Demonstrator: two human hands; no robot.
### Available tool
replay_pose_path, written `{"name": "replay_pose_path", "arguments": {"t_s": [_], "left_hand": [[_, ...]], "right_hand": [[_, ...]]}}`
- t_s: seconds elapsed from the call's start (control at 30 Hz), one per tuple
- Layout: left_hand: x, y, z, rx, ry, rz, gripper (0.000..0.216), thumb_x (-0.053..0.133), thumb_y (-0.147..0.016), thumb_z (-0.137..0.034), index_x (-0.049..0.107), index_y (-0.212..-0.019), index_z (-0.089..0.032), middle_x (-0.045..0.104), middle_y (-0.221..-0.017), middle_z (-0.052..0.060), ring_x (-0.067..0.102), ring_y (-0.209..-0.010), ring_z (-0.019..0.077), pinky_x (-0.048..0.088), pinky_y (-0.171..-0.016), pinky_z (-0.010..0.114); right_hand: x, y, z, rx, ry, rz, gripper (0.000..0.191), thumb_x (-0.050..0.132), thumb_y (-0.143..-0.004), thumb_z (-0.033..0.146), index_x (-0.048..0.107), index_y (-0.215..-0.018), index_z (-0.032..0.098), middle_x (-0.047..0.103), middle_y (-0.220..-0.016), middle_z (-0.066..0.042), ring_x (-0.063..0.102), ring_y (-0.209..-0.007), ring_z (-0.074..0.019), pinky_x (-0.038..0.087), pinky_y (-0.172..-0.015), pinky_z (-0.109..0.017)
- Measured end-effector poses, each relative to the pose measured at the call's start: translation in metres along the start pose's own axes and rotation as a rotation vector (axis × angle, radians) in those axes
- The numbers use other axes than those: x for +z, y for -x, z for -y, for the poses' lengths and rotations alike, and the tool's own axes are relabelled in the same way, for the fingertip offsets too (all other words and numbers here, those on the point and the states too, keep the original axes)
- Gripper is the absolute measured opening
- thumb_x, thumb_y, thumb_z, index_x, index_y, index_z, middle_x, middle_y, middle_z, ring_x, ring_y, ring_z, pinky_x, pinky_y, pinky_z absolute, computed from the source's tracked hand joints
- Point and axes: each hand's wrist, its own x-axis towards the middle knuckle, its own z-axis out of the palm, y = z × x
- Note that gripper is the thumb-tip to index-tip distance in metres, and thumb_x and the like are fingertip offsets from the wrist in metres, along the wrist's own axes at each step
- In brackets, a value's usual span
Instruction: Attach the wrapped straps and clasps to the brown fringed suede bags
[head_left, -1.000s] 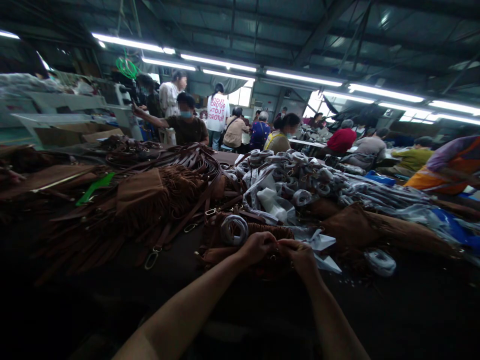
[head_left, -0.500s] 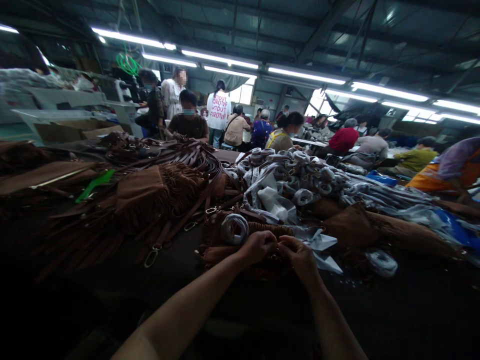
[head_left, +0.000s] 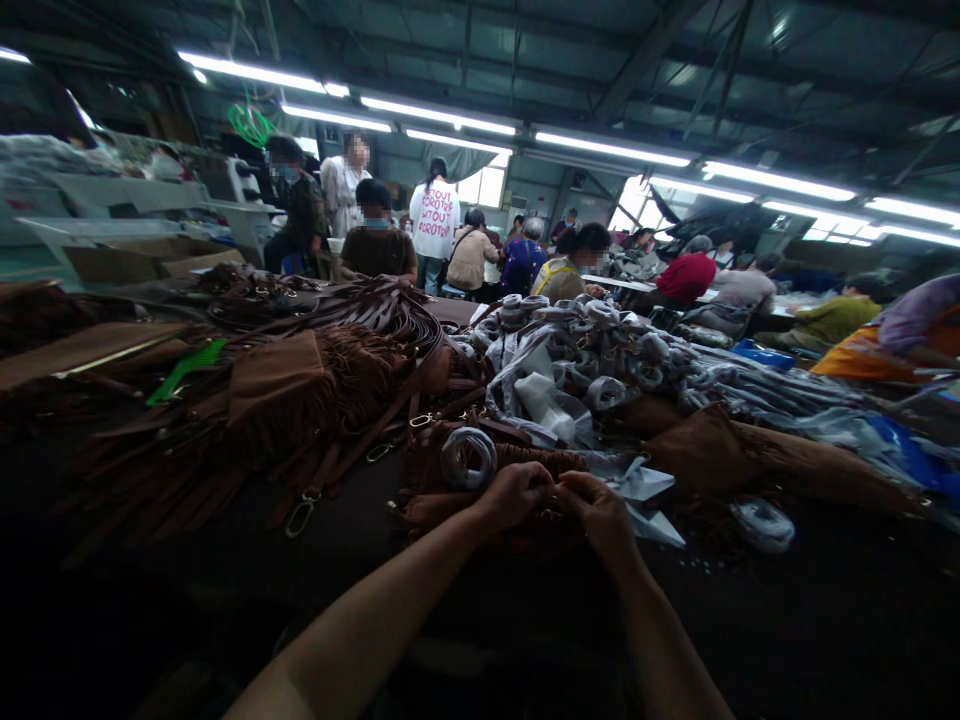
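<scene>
My left hand (head_left: 519, 492) and my right hand (head_left: 596, 508) meet fingertip to fingertip over a brown fringed bag (head_left: 435, 508) on the dark table. Both hands are closed in a pinch. Whatever lies between the fingers is too small and dark to make out. A little gold-coloured metal glints just below them. A coiled strap in clear wrapping (head_left: 469, 458) rests on the bag, beside my left hand. Right of my right hand lie crumpled pieces of white, see-through wrapping (head_left: 646, 482). Another wrapped coil (head_left: 763, 525) sits farther right on the table.
Brown fringed bags (head_left: 277, 385) and straps with metal clasps are heaped at left, with a green comb (head_left: 186, 370) on them. A pile of wrapped straps (head_left: 600, 340) stands ahead. Several people sit or stand beyond the table; one in an orange apron (head_left: 862, 350) is at right.
My hands stay in nearly the same place, fingertips still together. In the background, the masked person at left has shifted slightly, and the person in orange at right has moved an arm.
</scene>
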Motion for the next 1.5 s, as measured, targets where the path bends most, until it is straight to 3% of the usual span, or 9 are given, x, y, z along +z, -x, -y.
{"name": "replay_pose_path", "arguments": {"t_s": [0.2,0.37,0.77,0.93,1.03,1.17,1.3,1.4,1.5], "left_hand": [[0.0,0.001,-0.003,-0.026,0.055,0.005,0.015,0.059,-0.077,-0.023,0.066,-0.085,-0.013,0.066,-0.078,0.003,0.058,-0.073,0.015,0.042,-0.064,0.023],[-0.002,-0.003,-0.002,-0.073,0.227,-0.048,0.021,0.069,-0.064,-0.016,0.06,-0.082,-0.013,0.061,-0.072,0.0,0.054,-0.067,0.012,0.04,-0.06,0.02],[-0.002,-0.012,0.021,-0.154,0.302,0.042,0.024,0.075,-0.054,-0.019,0.057,-0.069,-0.012,0.053,-0.064,-0.003,0.045,-0.058,0.0083,0.033,-0.051,0.018],[-0.003,-0.009,0.0,-0.171,0.177,0.069,0.019,0.072,-0.06,-0.019,0.061,-0.073,-0.011,0.059,-0.067,-0.001,0.052,-0.06,0.011,0.038,-0.053,0.02],[-0.022,0.001,-0.027,-0.063,-0.153,0.027,0.015,0.064,-0.072,-0.022,0.065,-0.086,-0.015,0.066,-0.081,0.002,0.06,-0.075,0.0156,0.045,-0.067,0.025],[-0.081,0.016,-0.043,0.014,-0.568,-0.176,0.03,0.06,-0.079,-0.023,0.062,-0.109,-0.022,0.063,-0.113,0.005,0.056,-0.104,0.0188,0.041,-0.094,0.031],[-0.132,0.017,-0.029,-0.137,-0.766,-0.003,0.05,0.065,-0.07,-0.017,0.059,-0.119,-0.022,0.063,-0.116,0.004,0.056,-0.106,0.0201,0.042,-0.094,0.029],[-0.141,0.012,-0.028,-0.198,-0.88,0.04,0.042,0.057,-0.069,-0.008,0.066,-0.108,-0.022,0.068,-0.104,0.004,0.059,-0.1,0.0194,0.042,-0.09,0.027],[-0.135,0.009,-0.05,-0.152,-0.913,-0.061,0.034,0.053,-0.07,-0.01,0.069,-0.098,-0.02,0.068,-0.097,0.006,0.061,-0.093,0.0189,0.043,-0.082,0.026]], "right_hand": [[0.002,0.001,0.003,-0.057,0.075,-0.016,0.035,0.071,-0.064,0.044,0.071,-0.087,0.018,0.071,-0.08,-0.007,0.065,-0.074,-0.0223,0.053,-0.068,-0.033],[0.003,0.005,0.008,-0.15,0.198,0.008,0.025,0.067,-0.069,0.037,0.07,-0.087,0.02,0.071,-0.08,-0.005,0.065,-0.073,-0.021,0.051,-0.068,-0.031],[0.009,0.017,0.011,-0.3,0.354,0.08,0.023,0.057,-0.078,0.031,0.069,-0.096,0.023,0.072,-0.088,-0.004,0.067,-0.079,-0.02,0.05,-0.069,-0.028],[0.008,0.018,0.017,-0.326,0.469,0.08,0.022,0.053,-0.081,0.029,0.07,-0.095,0.024,0.072,-0.093,-0.003,0.067,-0.085,-0.0203,0.05,-0.076,-0.03],[0.006,0.018,0.019,-0.325,0.547,0.059,0.025,0.05,-0.083,0.032,0.069,-0.097,0.023,0.072,-0.094,-0.004,0.067,-0.085,-0.0203,0.05,-0.076,-0.031],[0.009,0.019,0.022,-0.36,0.602,0.007,0.027,0.051,-0.083,0.032,0.066,-0.103,0.021,0.069,-0.105,-0.005,0.065,-0.093,-0.0201,0.049,-0.083,-0.033],[0.013,0.02,0.029,-0.329,0.623,0.041,0.032,0.053,-0.082,0.028,0.061,-0.112,0.022,0.069,-0.101,-0.004,0.065,-0.09,-0.0191,0.048,-0.081,-0.032],[0.013,0.022,0.034,-0.306,0.622,0.063,0.036,0.054,-0.082,0.028,0.057,-0.118,0.023,0.069,-0.097,-0.003,0.066,-0.088,-0.0191,0.048,-0.08,-0.032],[0.013,0.028,0.037,-0.33,0.605,0.07,0.055,0.058,-0.08,0.033,0.044,-0.133,0.025,0.068,-0.101,-0.004,0.065,-0.083,-0.0195,0.05,-0.076,-0.033]]}}
